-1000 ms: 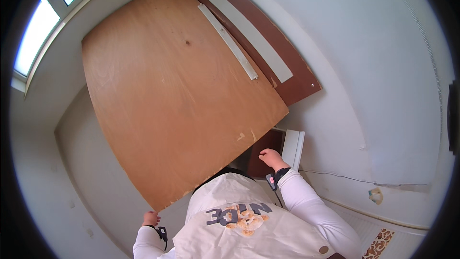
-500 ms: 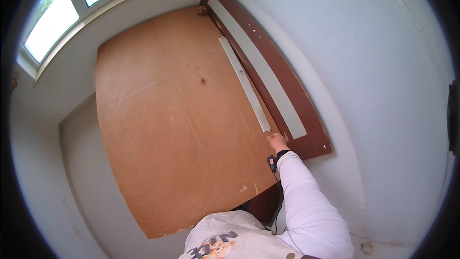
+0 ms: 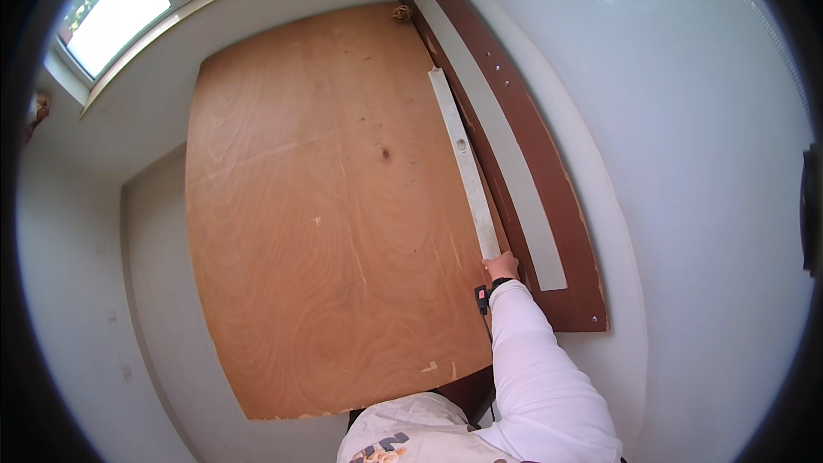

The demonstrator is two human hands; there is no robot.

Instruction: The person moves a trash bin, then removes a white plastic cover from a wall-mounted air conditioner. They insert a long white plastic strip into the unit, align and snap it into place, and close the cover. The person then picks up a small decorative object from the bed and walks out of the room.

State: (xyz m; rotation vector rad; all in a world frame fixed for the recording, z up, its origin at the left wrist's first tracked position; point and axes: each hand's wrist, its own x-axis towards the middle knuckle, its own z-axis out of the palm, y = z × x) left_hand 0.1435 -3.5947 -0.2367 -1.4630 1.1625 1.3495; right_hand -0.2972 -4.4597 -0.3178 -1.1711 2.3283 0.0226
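Observation:
My right hand (image 3: 501,266) is at the near end of a long, flat white bar (image 3: 467,167), its fingers closed around that end. The bar lies lengthwise on a large brown wooden board (image 3: 291,206), close beside the reddish-brown headboard (image 3: 579,231). A small dark round mark shows on the bar's face. Around my right wrist is a black band, with a small black device (image 3: 482,298) and a cable hanging beside it. My left hand is out of sight.
The headboard, with its pale inset strip (image 3: 501,146), stands along the white wall (image 3: 686,163) on the right. A small tan tangled bundle (image 3: 401,13) sits at the far corner of the board. At upper left is a window (image 3: 120,21) with a sill.
My right hand has come onto the near end of the white bar; before, it was just short of it. The whole view has shifted slightly.

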